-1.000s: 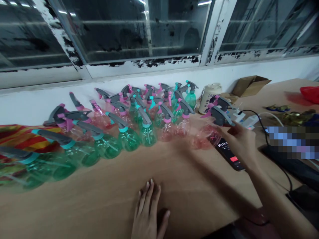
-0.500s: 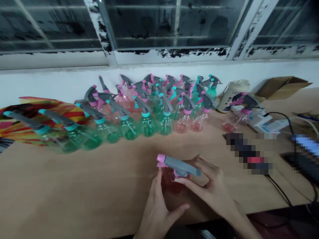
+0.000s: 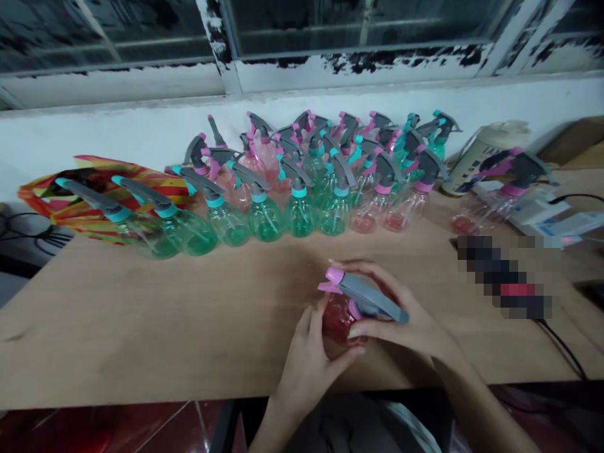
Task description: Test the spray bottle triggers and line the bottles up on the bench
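A clear spray bottle (image 3: 338, 319) with a reddish body and a pink and grey trigger head stands near the front of the wooden table, its nozzle pointing left. My left hand (image 3: 309, 355) curves round its left and near side, fingertips and thumb against the body. From the right, my right hand (image 3: 401, 308) wraps the bottle below the grey head, thumb in front and fingers behind. Part of the body is hidden by both hands. Beyond them stands a row of similar bottles, among them a green one (image 3: 301, 217) and a pink one (image 3: 364, 221).
Several more spray bottles crowd against the white wall. A bright patterned bag (image 3: 101, 182) lies at the left. On the right are a cream cylindrical container (image 3: 488, 148), a lone pink spray bottle (image 3: 479, 211), white adapters (image 3: 542, 217), cables and a cardboard box (image 3: 576, 141).
The camera view has shifted, so the row sits higher and further right. My left hand has closed in from a looser pose onto the bottle's body. My right hand still grips it.
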Motion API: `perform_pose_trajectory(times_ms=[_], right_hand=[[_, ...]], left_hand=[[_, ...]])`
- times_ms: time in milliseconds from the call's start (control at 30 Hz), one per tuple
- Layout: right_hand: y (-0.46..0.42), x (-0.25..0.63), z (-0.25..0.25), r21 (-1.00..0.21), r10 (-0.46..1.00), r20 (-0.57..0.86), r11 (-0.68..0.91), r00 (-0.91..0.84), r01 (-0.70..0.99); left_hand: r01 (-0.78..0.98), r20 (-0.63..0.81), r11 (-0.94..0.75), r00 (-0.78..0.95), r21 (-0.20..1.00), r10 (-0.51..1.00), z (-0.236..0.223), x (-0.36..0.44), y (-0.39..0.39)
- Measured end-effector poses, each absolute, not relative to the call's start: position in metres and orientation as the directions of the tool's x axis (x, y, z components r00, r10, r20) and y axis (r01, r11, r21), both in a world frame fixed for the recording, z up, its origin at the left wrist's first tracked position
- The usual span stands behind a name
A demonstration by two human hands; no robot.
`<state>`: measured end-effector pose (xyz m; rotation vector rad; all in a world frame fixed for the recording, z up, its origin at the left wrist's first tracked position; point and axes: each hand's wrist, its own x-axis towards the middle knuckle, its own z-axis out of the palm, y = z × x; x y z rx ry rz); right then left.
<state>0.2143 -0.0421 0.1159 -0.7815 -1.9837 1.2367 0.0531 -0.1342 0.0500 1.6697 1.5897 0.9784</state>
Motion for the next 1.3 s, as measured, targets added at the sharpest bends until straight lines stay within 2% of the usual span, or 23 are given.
perform_pose_trajectory(times_ms=[133,233,467,733,867,1000,1300], right_hand=[[-0.034,0.202,0.120,-0.948,0.703,0.213,0.317,-0.678,0.031],[-0.033,0.195,0.119,-0.937,0.690,0.260,0.349,-0.676,-0.004],[-0.035,0.193,0.118,-0.882,0.732,0.319,0.461,-0.601,0.094],[-0.034,0.197,0.110,-0.831,0.800,0.432,0.532,-0.416,0.162],[-0.034,0.197,0.109,-0.828,0.810,0.434,0.531,-0.394,0.181],[-0.036,0.197,0.110,-0.821,0.804,0.446,0.542,-0.394,0.179],[-0.037,0.194,0.110,-0.839,0.838,0.428,0.508,-0.337,0.196]], left_hand=[[0.531,0.089,-0.097,0.041,0.842,0.995,0.053,0.050,-0.131],[0.543,0.092,-0.104,0.049,0.834,0.995,0.055,0.049,-0.130],[0.616,0.099,-0.123,0.073,0.778,0.992,0.053,0.045,-0.127],[0.834,0.188,-0.159,0.068,0.529,0.980,0.043,0.023,-0.131],[0.907,0.270,-0.140,0.030,0.397,0.962,0.029,0.018,-0.129],[0.948,0.328,-0.168,0.074,0.270,0.942,0.019,0.020,-0.125],[0.962,0.321,-0.162,0.085,0.221,0.943,0.018,0.020,-0.125]])
